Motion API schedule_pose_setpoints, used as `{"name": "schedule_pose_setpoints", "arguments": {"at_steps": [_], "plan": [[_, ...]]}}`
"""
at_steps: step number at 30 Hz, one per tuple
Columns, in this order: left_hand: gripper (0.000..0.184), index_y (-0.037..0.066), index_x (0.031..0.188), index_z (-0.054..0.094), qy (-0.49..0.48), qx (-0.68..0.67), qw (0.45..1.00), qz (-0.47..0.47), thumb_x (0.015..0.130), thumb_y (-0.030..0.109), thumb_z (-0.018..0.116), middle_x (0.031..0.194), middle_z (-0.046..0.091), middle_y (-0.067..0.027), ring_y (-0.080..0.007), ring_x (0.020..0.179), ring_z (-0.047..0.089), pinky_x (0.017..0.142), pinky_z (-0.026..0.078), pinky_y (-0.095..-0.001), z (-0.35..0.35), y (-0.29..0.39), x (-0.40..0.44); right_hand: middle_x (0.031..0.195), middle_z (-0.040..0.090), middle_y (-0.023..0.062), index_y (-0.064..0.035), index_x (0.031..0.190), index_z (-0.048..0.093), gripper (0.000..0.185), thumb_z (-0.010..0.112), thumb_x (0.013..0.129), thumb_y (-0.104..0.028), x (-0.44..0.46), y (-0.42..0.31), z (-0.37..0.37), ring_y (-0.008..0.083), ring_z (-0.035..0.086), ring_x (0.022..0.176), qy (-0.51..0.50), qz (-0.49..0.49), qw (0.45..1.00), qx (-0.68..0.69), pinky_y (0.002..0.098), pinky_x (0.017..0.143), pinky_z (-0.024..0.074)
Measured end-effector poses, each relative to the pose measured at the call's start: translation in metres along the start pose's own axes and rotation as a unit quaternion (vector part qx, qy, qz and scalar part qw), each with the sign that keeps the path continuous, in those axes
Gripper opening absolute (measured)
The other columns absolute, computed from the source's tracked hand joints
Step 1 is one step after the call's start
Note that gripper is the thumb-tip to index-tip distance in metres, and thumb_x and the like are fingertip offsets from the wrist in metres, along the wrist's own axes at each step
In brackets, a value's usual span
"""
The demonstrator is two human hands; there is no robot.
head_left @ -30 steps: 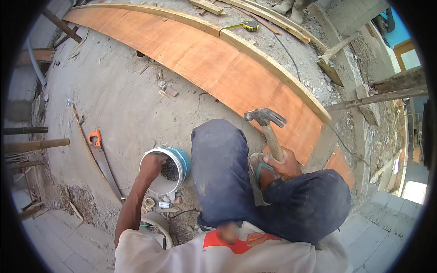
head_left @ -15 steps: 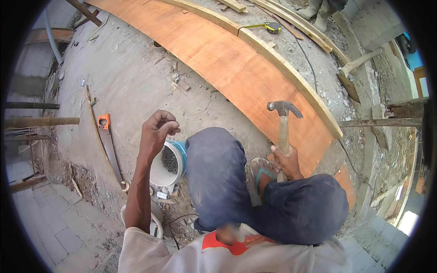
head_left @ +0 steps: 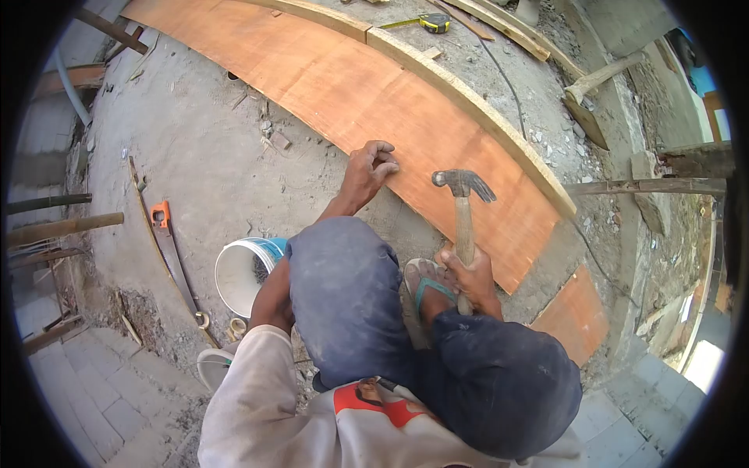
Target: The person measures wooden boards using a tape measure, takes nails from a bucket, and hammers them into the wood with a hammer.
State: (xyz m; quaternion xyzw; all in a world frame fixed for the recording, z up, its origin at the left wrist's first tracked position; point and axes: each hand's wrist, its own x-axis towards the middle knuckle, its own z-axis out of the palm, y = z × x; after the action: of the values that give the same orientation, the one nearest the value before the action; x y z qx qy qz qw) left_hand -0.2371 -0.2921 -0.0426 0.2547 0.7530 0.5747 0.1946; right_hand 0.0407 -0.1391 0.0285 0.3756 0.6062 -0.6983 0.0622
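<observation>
My right hand (head_left: pixel 474 281) is wrapped around the wooden handle of a claw hammer (head_left: pixel 463 187), held upright with its head above the plywood. At the near edge of the long plywood sheet (head_left: pixel 328 74) is my left hand (head_left: pixel 370 173), thumb and fingers drawn together; whatever is in them is too small to make out. A wooden batten (head_left: pixel 480 109) runs along the far edge of the sheet. Left of my knee, a white and blue bucket (head_left: pixel 231 277) lies tilted with dark, thin pieces inside, partly hidden by my left forearm.
An orange-handled handsaw (head_left: pixel 173 253) lies on the ground at the left. Beyond the batten sit a yellow tape measure (head_left: pixel 434 23) and loose timber strips (head_left: pixel 499 30). A wooden-handled digging tool (head_left: pixel 597 86) rests at the right, above a plywood offcut (head_left: pixel 576 316). A cable (head_left: pixel 511 78) crosses the rubble.
My left hand has moved from above the bucket, forward and right, to the plywood's near edge. The hammer stays upright in my right hand. The view has shifted slightly.
</observation>
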Motion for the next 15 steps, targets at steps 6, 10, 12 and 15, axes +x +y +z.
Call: {"name": "schedule_pose_setpoints", "arguments": {"at_steps": [6,10,12,15], "plan": [[0.037,-0.005,0.127,0.059,0.076,-0.022,0.997,0.009,0.094,-0.005,0.075,0.098,0.074,-0.013,-0.0194,0.092,0.073,0.086,0.061,-0.0333,0.013,-0.014,-0.012,0.08,0.066,0.0074,0.0014,0.099,0.067,0.035,0.079,0.097,-0.032,0.021,0.016,-0.006,0.0178,0.063,0.078,0.004,-0.089,0.988,-0.127,0.0389,0.073,0.0528],[0.041,-0.003,0.131,0.055,0.102,0.023,0.994,0.036,0.095,-0.005,0.074,0.097,0.073,-0.0132,-0.0201,0.09,0.073,0.085,0.06,-0.0336,0.007,-0.016,-0.01,0.08,0.067,0.0113,0.003,0.103,0.069,0.041,0.076,0.098,-0.037,0.027,-0.007,-0.003,0.0193,0.064,0.077,-0.012,-0.105,0.975,-0.193,0.0397,0.072,0.0525],[0.04,-0.003,0.131,0.055,0.095,0.03,0.995,0.026,0.095,-0.005,0.073,0.097,0.073,-0.0135,-0.0204,0.09,0.073,0.084,0.061,-0.0339,0.006,-0.017,-0.008,0.078,0.067,0.0144,0.0043,0.109,0.07,0.047,0.073,0.101,-0.042,0.03,-0.019,0.001,0.0205,0.064,0.075,-0.018,-0.109,0.967,-0.23,0.0401,0.071,0.0522],[0.039,-0.003,0.131,0.054,0.083,0.023,0.996,0.022,0.097,-0.004,0.072,0.096,0.073,-0.0141,-0.021,0.09,0.073,0.083,0.061,-0.0346,0.007,-0.02,-0.009,0.076,0.067,0.0152,0.0054,0.115,0.07,0.054,0.07,0.102,-0.047,0.039,-0.024,0.003,0.021,0.064,0.073,-0.032,-0.119,0.97,-0.21,0.0405,0.07,0.0518]]}}
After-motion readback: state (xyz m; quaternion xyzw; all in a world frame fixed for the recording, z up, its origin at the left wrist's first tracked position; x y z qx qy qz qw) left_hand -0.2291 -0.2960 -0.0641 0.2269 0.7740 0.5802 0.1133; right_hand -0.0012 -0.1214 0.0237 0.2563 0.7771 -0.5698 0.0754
